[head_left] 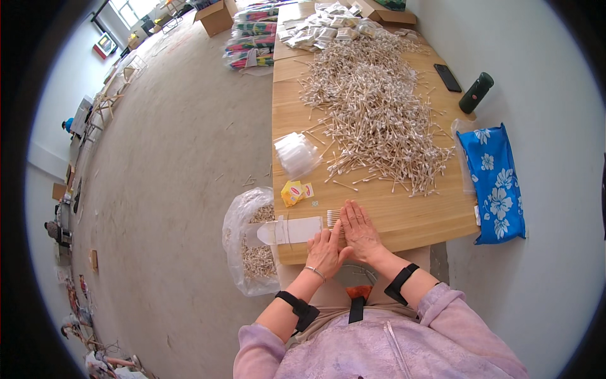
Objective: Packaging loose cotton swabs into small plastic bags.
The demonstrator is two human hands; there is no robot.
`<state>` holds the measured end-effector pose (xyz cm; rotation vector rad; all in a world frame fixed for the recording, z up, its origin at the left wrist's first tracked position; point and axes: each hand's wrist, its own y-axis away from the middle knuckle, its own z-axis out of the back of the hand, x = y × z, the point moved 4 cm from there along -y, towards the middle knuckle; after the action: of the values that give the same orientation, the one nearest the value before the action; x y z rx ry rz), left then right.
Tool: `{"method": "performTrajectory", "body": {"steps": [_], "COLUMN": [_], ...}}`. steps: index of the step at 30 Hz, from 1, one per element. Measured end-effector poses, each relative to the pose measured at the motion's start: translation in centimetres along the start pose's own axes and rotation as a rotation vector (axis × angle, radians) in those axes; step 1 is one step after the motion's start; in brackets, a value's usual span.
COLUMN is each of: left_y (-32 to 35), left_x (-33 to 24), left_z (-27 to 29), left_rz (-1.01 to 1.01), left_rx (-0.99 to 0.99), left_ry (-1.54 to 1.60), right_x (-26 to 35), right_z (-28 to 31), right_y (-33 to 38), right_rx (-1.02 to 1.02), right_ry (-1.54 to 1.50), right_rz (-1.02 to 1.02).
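My right hand (358, 231) lies flat, fingers together, on a small bunch of cotton swabs (332, 217) at the near edge of the wooden table (404, 218). Beside it my left hand (324, 252) rests on the table edge, its fingers touching the end of a flat white paper sleeve (291, 230) that points left. The swab bunch shows between the sleeve's open end and my right hand. Farther up the table spreads a big heap of loose cotton swabs (372, 110).
A stack of clear plastic bags (295, 153) and a small yellow packet (295, 192) lie left of the heap. A plastic sack of swabs (251, 243) hangs beside the table. A blue flowered bag (497, 183), a dark bottle (475, 93), a phone (447, 77) and small packs (328, 28) sit farther off.
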<state>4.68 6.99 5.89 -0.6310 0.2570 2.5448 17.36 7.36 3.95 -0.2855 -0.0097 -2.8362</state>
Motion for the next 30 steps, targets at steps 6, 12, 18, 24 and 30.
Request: {"method": "performTrajectory", "body": {"steps": [6,12,18,24,30], "left_y": [-0.1,-0.5,-1.1,-1.3,-2.1], "left_x": [0.2,-0.1,0.1,0.1,0.2], "left_z": [0.0,0.4,0.4,0.3,0.5], "left_rz": [-0.017,0.031,0.068,0.073,0.141], "left_rx": [0.017,0.053,0.117,0.089,0.138], "left_ry": [-0.047,-0.003,0.025,0.033,0.088], "right_x": [0.1,0.2,0.1,0.1,0.1], "right_z": [0.2,0.4,0.3,-0.1,-0.2], "right_y": [0.0,0.0,0.0,-0.1,-0.1], "right_rx": [0.027,0.007,0.002,-0.033,-0.057], "right_ry": [0.011,-0.037,-0.032,-0.023,-0.039], "right_rz": [-0.009,-0.001,-0.005,-0.010,-0.015]}}
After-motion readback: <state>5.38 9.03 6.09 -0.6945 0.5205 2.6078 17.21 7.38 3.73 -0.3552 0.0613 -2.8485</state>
